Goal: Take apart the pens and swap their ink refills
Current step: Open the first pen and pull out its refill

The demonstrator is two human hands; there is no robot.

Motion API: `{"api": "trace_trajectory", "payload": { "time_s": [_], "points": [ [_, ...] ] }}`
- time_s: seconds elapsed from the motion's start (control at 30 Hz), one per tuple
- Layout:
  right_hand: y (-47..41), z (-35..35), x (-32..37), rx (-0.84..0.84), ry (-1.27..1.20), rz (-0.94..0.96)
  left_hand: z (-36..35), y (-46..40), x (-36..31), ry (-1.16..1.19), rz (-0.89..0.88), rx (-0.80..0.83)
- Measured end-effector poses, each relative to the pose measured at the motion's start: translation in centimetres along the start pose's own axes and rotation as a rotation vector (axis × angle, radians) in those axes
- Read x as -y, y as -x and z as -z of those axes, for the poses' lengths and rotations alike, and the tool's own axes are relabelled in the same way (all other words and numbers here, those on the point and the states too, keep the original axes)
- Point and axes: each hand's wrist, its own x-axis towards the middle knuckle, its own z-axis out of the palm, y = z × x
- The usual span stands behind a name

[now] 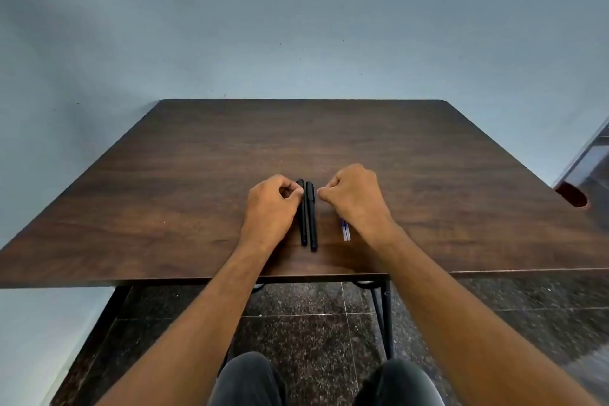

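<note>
Two black pens lie side by side on the wooden table (197, 175), pointing away from me. The fingers of my left hand (272, 208) are curled, and their tips touch the left side of the left black pen (300, 208). No finger shows on its other side. The right black pen (311, 217) lies free beside it. My right hand (354, 198) is curled just right of the pens, its fingertips a little apart from them. Two thin clear refills with blue ink (345, 232) poke out from under its heel. Whether its fingers hold them is hidden.
The table stands against a pale blue wall. At the far right edge is part of a metal object with a dark red rounded corner (573, 196). My knees and a dark speckled floor (313, 323) show below the table's front edge.
</note>
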Motion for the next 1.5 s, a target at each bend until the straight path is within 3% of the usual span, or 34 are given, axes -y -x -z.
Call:
{"api": "trace_trajectory", "payload": {
  "time_s": [0.33, 0.67, 0.97, 1.13, 1.3, 1.5],
  "points": [
    [0.4, -1.2, 1.5, 0.064, 0.201, -0.073, 0.0, -0.1, 0.1, 0.022, 0.013, -0.020],
    [0.6, -0.3, 1.9, 0.077, 0.092, -0.106, 0.1, -0.1, 0.2, 0.093, 0.047, -0.028],
    [1.0, 1.0, 3.4, 0.240, 0.049, 0.060, 0.6, 0.1, -0.7, 0.333, 0.095, 0.038],
    [0.6, 1.8, 3.3, 0.233, -0.058, 0.136, 1.0, 0.0, -0.6, 0.445, 0.102, 0.039],
    [0.3, 1.3, 2.7, 0.177, 0.044, 0.307, 1.0, -0.3, -0.3, 0.496, 0.114, 0.027],
    [0.2, 0.9, 2.0, 0.227, -0.026, 0.323, 0.9, -0.3, -0.1, 0.487, 0.113, 0.017]
  ]
}}
